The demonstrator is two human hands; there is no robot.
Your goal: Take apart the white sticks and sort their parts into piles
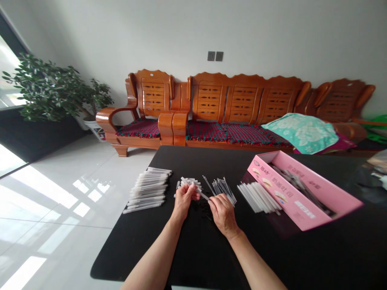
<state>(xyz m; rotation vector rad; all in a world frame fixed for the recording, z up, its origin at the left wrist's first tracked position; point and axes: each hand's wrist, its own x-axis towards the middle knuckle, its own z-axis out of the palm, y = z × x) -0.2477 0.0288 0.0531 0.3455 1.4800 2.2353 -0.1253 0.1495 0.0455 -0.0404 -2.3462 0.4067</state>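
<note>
Between my two hands runs a slim pale tube (203,195), which looks like a pen barrel. My left hand (184,199) pinches its far end, while my right hand (223,213) grips its near end. Just behind my left hand lies a heap of short white pieces (191,181). Thin grey rods like pen refills (222,187) are spread beyond my right hand. Small black pieces (206,210) lie on the table between my wrists, partly hidden. Left of my hands are stacked white tubes with dark ends (148,191); translucent tubes (258,196) lie to the right.
A pink open box (294,201) holding dark slender items stands on the black table (136,249), right of the translucent tubes. Wooden seats (208,96) with woven cushions line the wall behind. A teal cloth (302,131) and a potted plant (57,88) are farther off.
</note>
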